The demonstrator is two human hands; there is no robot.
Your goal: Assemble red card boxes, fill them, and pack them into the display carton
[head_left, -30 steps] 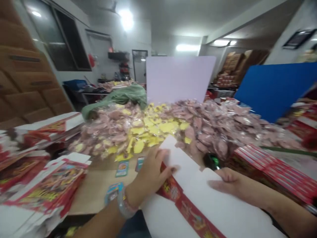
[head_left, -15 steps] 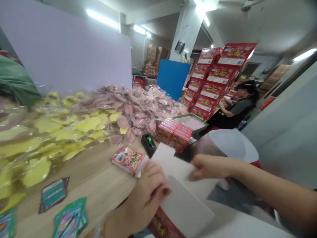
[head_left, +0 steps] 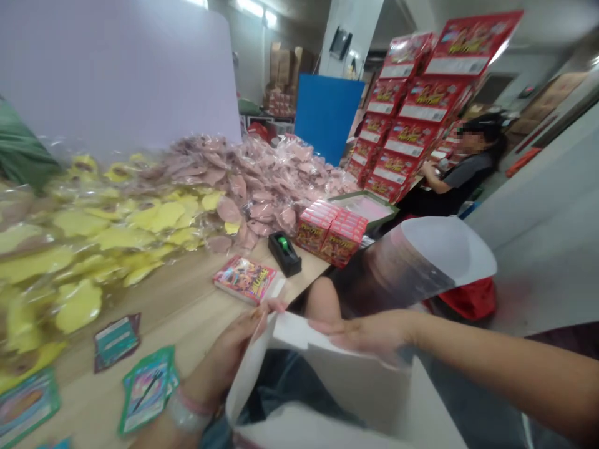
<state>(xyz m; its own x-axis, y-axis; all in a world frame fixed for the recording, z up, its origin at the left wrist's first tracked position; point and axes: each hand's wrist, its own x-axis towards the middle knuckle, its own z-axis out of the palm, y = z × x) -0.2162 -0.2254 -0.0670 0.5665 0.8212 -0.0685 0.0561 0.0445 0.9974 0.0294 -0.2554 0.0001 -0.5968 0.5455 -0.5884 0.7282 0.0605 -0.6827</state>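
In front of my body a cardboard box point(head_left: 355, 380) stands spread into a four-sided sleeve. Its inner walls are white, and dark blue cloth shows through the opening. My left hand point(head_left: 246, 333) grips its left corner, fingers closed over the edge. Along the far wall's upper edge lies my right hand point(head_left: 367, 337), thumb and fingers closed on the board and partly blurred. A small red printed pack point(head_left: 246, 279) rests on the table just beyond my left hand. Beside that pack stands a black tape dispenser point(head_left: 285, 254) with green tape.
Several bagged yellow and pink pieces point(head_left: 253, 187) heap across the wooden table point(head_left: 191, 299). Cards point(head_left: 147, 386) lie at the near left. Small red boxes point(head_left: 332, 234) stand at the table's right edge, near a translucent bin point(head_left: 449, 249). A person point(head_left: 461, 168) sits beyond stacked red cartons point(head_left: 407, 131).
The folded board has opened into a hollow sleeve. My right hand has moved left onto its far edge, and my left hand has shifted to its left corner. The view has tilted down.
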